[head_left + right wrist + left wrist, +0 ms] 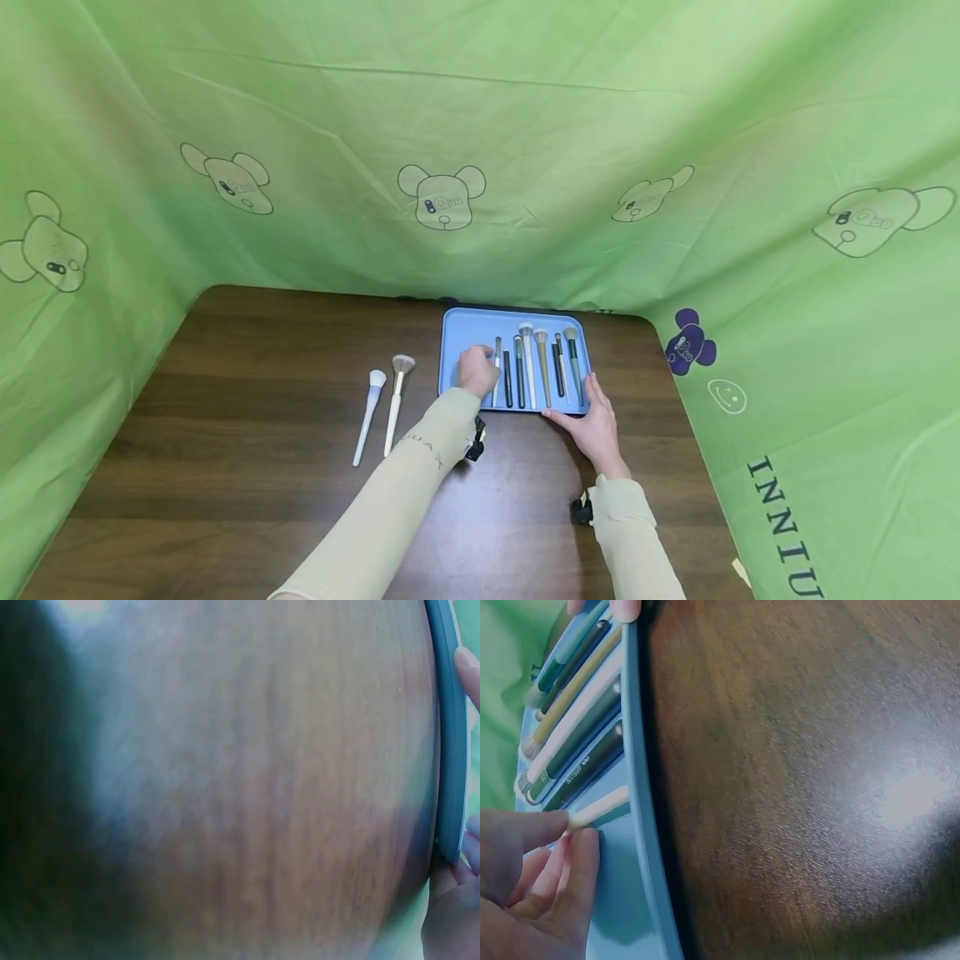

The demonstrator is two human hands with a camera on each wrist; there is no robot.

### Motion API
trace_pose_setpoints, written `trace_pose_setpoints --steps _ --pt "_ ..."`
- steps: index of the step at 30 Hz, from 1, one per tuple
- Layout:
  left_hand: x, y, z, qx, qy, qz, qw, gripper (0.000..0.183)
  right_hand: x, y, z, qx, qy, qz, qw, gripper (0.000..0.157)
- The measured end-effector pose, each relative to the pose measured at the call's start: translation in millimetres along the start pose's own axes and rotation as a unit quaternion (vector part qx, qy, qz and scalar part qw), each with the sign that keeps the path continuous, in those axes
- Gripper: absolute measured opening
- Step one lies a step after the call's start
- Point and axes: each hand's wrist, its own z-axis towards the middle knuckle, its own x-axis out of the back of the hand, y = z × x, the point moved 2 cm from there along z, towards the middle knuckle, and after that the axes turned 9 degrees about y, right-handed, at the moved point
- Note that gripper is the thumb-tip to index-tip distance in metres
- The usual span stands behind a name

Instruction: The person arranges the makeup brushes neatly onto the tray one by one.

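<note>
A blue tray [468, 321] holds a row of makeup brushes lying side by side. My left hand [477, 372] reaches into its left part and pinches a thin white-handled makeup brush [604, 806] between thumb and finger. Just right of that one lies a short black brush [585, 771], then a dark green one, a long white brush [529, 367], a tan-handled brush [543, 371] and a green-handled brush [574, 367]. At the tray's near right corner, my right hand [596, 427] holds the rim, thumb along the front edge and fingers on the right side.
Left of the tray, two makeup brushes lie on the dark wooden table [247, 467]: a white one with a pale blue band [367, 421] and a white-handled one with a fuller head [397, 400]. A green printed curtain [450, 100] hangs around the table's back and sides.
</note>
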Motion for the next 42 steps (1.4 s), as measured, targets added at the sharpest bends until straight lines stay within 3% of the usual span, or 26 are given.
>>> trace_pose_setpoints --steps 9,22,31,38,42 --pt "-1.3 -1.5 0.9 0.001 0.013 0.018 0.9998 0.024 1.2 -2 0 -0.002 -0.002 0.001 1.000 0.120" --pt "1.1 -1.0 -0.2 -0.001 0.008 0.022 0.9997 0.024 1.2 -3 -1 -0.005 0.000 0.003 1.000 0.119" --pt "8.3 0.5 2.5 -0.048 0.015 0.014 0.9986 0.029 1.7 0 0 0.003 0.005 0.005 1.000 0.119" --pt "12.4 -3.3 5.9 -0.053 0.005 -0.010 0.9985 0.033 0.6 1 0 -0.006 -0.006 0.001 1.000 0.120" --pt "18.3 -5.5 10.4 -0.073 0.011 -0.021 0.9970 0.035 0.5 0 0 -0.008 -0.008 0.000 1.000 0.121"
